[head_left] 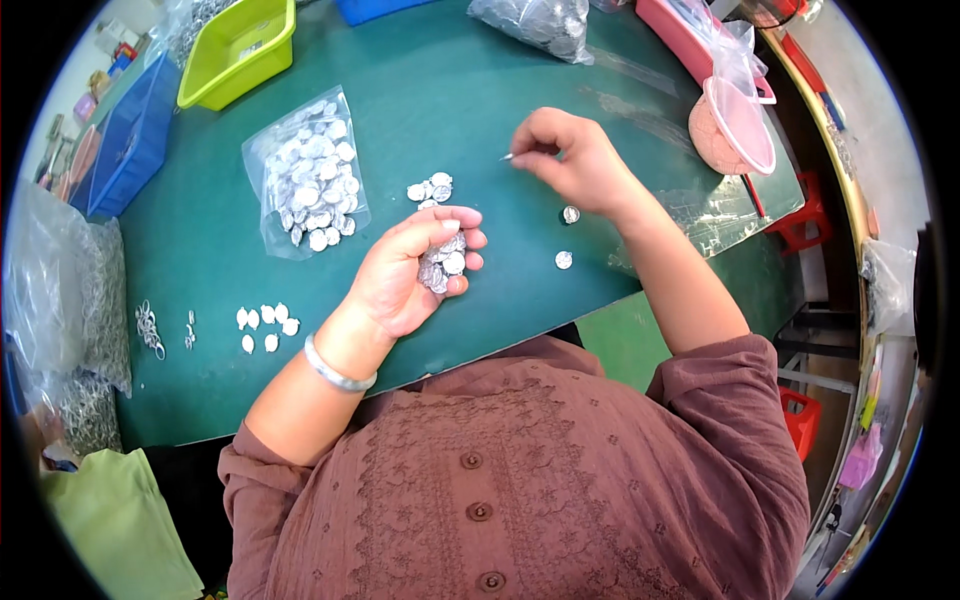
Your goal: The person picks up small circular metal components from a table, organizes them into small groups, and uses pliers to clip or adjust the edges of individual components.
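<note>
My left hand (410, 275) is cupped palm up over the green table (460, 80), holding a small pile of silver metal discs (443, 263). My right hand (567, 160) is farther out to the right, its fingertips pinched on one thin small silver piece (508, 156). Between the hands a few loose silver discs (430, 189) lie on the table. Two single discs (566, 237) lie just below my right wrist.
A clear bag of silver discs (312, 177) lies left of my hands. Small white oval pieces (266, 324) and metal rings (150, 328) sit near the left front edge. A yellow-green bin (238, 50), a blue bin (125, 145), another filled bag (535, 22) and a pink container (735, 125) ring the table.
</note>
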Tool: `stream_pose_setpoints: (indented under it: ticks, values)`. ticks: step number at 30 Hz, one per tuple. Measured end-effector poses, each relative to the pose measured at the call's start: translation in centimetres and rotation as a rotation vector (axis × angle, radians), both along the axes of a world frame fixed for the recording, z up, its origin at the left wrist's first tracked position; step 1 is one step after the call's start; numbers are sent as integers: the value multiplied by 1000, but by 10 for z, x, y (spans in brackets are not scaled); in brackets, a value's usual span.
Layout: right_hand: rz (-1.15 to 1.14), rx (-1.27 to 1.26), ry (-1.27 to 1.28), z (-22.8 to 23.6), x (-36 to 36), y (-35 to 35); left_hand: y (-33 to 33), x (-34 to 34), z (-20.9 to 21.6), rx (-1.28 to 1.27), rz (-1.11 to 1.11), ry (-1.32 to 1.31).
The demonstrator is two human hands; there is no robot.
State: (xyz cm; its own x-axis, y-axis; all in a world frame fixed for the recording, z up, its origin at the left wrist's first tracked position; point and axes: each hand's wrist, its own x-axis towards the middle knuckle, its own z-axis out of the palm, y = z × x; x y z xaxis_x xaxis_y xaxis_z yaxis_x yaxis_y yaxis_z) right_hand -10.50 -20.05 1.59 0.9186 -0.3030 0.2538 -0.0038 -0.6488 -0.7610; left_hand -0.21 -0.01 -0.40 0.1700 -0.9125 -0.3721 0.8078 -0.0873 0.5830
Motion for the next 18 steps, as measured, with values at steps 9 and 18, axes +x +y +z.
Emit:
stream_pose_setpoints:
  ticks: [9,18]
  values:
    - [217,-335,-365,7,-10,47,0,-4,1,24,26,-69]
    - [120,50,-210,3,-16,48,-1,-7,2,32,48,-118]
